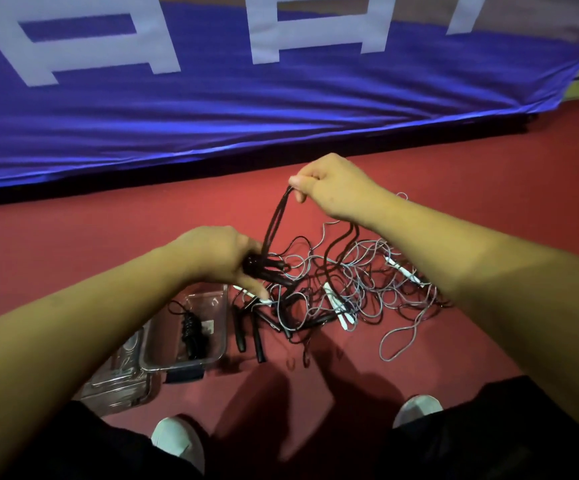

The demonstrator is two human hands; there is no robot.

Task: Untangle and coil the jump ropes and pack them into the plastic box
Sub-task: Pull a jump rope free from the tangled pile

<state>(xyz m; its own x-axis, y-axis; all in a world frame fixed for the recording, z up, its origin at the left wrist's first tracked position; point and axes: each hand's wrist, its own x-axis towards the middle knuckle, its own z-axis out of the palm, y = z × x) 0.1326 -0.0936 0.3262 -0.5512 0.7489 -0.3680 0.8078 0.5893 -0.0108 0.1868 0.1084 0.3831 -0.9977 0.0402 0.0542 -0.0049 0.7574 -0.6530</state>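
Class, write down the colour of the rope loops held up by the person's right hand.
Black; the head view shows the rope loops under the right hand.

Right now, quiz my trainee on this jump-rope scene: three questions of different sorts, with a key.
1. True or false: the plastic box already holds a coiled black rope.
2. What does the right hand pinch and lift? A) a white handle B) black rope strands C) the box's rim
3. Fill in: the left hand grips the rope's black ____.

Key: 1 true; 2 B; 3 handles.
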